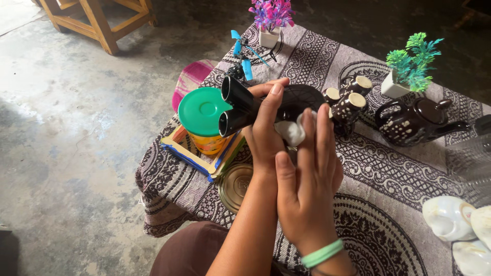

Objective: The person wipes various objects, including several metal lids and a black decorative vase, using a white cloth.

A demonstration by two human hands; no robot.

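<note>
at the centre of the frame the left hand grips a black binocular, its long axis pointing upper left. the right hand, fingers pinching a white cloth, presses it against the binocular's near side.

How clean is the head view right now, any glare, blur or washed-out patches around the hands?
Head view: soft daylight, no harsh shadows; left hand holding the black binoculars and right hand with the white cloth are sharp; the shells at the lower right look overexposed; a blurred transparent thing smears the right edge; top corners fall dark.
</note>
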